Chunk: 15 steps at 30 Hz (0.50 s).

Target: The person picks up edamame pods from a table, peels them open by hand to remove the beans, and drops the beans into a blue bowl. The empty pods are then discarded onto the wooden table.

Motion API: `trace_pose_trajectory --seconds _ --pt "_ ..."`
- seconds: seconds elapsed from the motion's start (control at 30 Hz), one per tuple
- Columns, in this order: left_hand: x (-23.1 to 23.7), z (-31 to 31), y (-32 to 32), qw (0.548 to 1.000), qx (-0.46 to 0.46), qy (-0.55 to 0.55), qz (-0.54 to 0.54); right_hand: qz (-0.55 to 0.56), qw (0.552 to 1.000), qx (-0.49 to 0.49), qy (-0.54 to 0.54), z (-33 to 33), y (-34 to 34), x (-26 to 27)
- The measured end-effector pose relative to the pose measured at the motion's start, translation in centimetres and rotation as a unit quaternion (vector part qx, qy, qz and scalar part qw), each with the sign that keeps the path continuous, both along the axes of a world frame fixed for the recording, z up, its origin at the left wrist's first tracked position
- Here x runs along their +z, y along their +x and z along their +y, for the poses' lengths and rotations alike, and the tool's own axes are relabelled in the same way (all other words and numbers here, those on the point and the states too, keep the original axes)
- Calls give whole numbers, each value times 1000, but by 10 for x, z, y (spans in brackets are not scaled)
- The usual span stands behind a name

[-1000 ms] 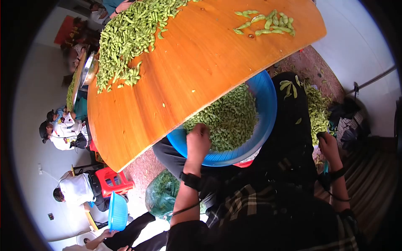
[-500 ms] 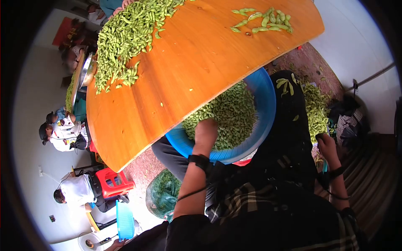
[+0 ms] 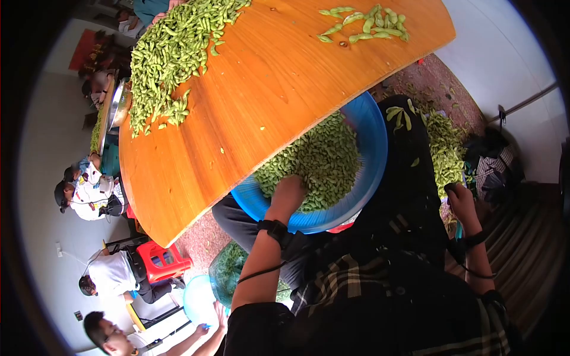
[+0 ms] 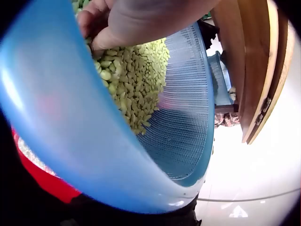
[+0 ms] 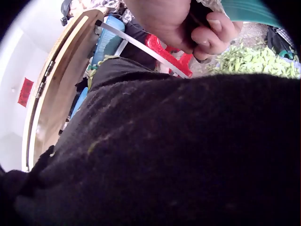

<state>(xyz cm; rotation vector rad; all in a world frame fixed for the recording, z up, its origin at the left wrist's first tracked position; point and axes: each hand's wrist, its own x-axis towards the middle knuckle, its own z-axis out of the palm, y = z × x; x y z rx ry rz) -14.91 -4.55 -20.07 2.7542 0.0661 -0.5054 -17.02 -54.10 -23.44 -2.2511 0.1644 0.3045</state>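
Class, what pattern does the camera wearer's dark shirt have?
The shirt is plaid, with pale lines crossing on black; the head view shows it best.

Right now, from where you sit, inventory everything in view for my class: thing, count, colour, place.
Table: one, orange-brown, upper middle
Pods: many, green, tabletop and floor
Basket: one, blue, lap
Shelled beans: many, green, in basket
Stool: one, red, lower left
Net bag: one, green, floor
Tub: one, light blue, lower left
Other people: several, mixed clothing, left
Wristbands: two, black, wrists
Left hand: one, at beans
Right hand: one, right side, contents unclear
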Motion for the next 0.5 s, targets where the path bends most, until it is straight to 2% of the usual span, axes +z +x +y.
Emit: trace_pose_trajectory --seconds 0.07,0.13,0.27,0.33,0.5 --pt "3 6 -4 999 4 -27 -19 -2 1000 3 -10 -1 0 -3" --pt "4 15 -7 991 116 -61 -14 -18 1000 8 -3 1 1 -1" --pt "10 28 -17 983 135 -87 -92 -45 999 18 -9 5 6 6" --pt "10 34 -21 964 189 -168 -79 -29 1000 8 2 6 5 8" --pt "36 29 -39 977 121 -103 -142 -34 999 7 9 3 4 2"
